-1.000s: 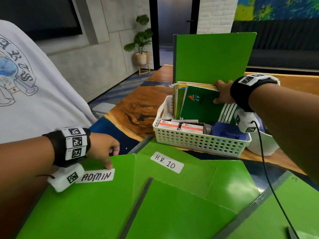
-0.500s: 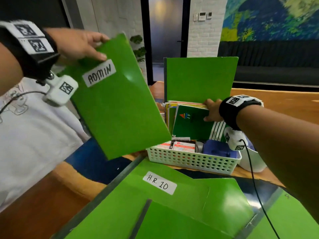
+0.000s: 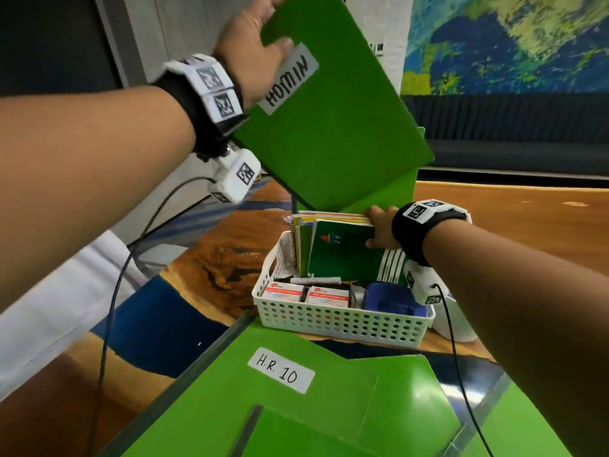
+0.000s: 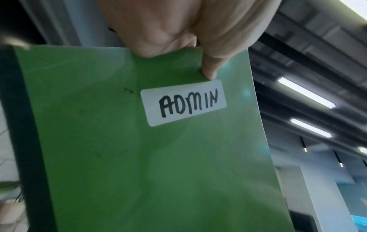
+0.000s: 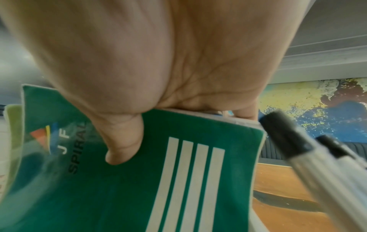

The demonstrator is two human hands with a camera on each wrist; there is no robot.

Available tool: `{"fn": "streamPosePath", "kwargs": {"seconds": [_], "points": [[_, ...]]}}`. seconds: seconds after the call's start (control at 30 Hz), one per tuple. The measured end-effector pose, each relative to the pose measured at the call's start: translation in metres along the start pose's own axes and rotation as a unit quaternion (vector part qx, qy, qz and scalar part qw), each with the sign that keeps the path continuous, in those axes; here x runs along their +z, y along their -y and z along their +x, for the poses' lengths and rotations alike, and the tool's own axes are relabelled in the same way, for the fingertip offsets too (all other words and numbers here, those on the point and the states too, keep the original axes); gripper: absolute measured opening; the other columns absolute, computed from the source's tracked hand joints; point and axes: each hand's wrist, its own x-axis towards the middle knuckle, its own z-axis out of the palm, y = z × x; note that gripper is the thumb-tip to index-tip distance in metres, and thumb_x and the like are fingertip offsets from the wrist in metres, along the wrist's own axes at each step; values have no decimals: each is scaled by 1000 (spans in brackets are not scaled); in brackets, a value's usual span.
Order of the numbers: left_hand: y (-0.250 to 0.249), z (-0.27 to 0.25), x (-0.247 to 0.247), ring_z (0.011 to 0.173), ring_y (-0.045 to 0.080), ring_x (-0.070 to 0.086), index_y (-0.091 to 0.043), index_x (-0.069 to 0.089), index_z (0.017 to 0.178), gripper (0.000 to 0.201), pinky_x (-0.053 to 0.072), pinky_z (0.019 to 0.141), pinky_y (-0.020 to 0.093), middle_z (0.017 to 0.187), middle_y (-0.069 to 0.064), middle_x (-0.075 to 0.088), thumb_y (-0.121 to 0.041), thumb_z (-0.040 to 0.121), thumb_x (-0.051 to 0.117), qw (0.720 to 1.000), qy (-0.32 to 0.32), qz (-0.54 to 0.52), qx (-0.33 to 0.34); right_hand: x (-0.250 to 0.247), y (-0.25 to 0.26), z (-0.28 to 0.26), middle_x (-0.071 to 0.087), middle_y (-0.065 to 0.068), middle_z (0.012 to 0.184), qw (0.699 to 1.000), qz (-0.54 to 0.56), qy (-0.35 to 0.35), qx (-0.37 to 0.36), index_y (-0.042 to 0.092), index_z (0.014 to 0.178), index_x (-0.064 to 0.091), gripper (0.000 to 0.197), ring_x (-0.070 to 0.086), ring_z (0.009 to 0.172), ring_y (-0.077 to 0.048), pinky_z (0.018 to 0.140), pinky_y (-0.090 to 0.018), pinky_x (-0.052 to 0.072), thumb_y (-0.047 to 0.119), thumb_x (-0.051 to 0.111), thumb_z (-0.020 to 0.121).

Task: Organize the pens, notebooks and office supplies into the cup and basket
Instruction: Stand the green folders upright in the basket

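Note:
My left hand [image 3: 263,51] pinches the top edge of a green folder labelled ADMIN [image 3: 333,127], held tilted in the air above the white basket [image 3: 342,321]; in the left wrist view the thumb [image 4: 208,70] presses the folder [image 4: 149,157] just above its label. My right hand [image 3: 382,230] grips the top edge of the dark green spiral notebook [image 3: 339,258] that stands in the basket with other notebooks, thumb [image 5: 123,141] across the cover [image 5: 188,180]. Another green folder [image 3: 395,189] stands upright behind them.
The basket also holds two small boxes [image 3: 306,293], a marker [image 3: 314,280] and a blue item [image 3: 389,300]. A white cup [image 3: 456,319] with pens [image 5: 298,149] stands to its right. Green folders, one labelled H.R. 10 [image 3: 283,407], lie overlapped on the near table.
My left hand lifted the ADMIN folder off the table, swung it up and rightwards, and now holds it over the basket. The right hand kept its hold on the notebooks.

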Motion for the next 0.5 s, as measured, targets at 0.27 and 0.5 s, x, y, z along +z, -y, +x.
{"fn": "streamPosePath", "kwargs": {"seconds": [0.27,0.5], "points": [[4,-17,88,102,18,63,-52,47,139,52,56,91,35,115,-6,62,-26,94,57,983,123,124,57,4,0,7,58,-17,126,1000,-12,-5,12,23,143,35,78,61,108,-40,96,-48,49,56,69,81],[18,-2,126,120,26,55,-59,35,142,57,35,110,50,124,-2,61,-27,99,52,966,163,197,49,5,1,20,60,-15,113,1000,-24,2,10,29,132,37,79,64,91,-40,87,-51,53,66,65,69]]}}
